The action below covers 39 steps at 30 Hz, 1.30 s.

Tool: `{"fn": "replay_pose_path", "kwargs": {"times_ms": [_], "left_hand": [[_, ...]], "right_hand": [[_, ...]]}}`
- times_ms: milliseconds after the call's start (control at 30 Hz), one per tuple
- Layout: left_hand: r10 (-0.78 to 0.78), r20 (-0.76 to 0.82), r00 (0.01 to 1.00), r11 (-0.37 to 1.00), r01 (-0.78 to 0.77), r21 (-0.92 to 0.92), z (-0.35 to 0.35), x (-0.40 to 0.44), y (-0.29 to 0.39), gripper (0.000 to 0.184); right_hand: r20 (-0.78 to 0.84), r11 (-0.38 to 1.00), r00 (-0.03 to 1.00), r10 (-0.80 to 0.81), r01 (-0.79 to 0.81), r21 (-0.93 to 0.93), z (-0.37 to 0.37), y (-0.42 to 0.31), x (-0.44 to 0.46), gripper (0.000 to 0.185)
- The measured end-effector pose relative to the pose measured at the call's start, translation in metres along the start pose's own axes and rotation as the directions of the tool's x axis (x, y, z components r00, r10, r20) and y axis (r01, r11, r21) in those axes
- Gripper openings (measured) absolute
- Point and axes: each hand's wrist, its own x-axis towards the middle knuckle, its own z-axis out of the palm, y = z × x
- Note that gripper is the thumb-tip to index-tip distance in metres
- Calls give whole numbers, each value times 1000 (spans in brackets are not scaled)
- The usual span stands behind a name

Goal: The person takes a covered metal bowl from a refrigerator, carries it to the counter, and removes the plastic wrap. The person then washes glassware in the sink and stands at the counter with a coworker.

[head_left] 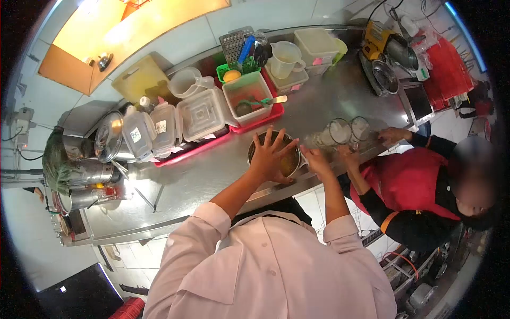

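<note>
On the steel counter (186,183), close to its front edge, stands a round metal pot (290,161) with something brownish inside. My left hand (270,156) is spread over the pot, fingers apart and palm down, covering much of its opening. At the pot's right side, my right hand (317,162) has its fingers closed around the pot's handle, which is mostly hidden.
A co-worker (404,181) in a red apron stands at right, hands near several glasses (339,131). Behind the pot are a plastic tub (247,98) with utensils, lidded containers (201,114) and a measuring jug (286,59). A scale (380,77) stands back right.
</note>
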Motion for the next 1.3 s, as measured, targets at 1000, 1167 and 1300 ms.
{"fn": "replay_pose_path", "kwargs": {"times_ms": [1000, 1167, 1300], "left_hand": [[-704, -549, 451, 701, 317, -639, 22, -124, -72, 19], [-840, -105, 532, 269, 241, -933, 52, -169, -104, 33], [-875, -94, 476, 232, 241, -942, 65, -207, -122, 31]], "right_hand": [[-247, 823, 895, -372, 194, -535, 119, -46, -98, 24], [-197, 861, 905, -376, 263, -435, 165, -10, -85, 23], [-176, 880, 900, -398, 320, -351, 195, -22, -96, 19]]}}
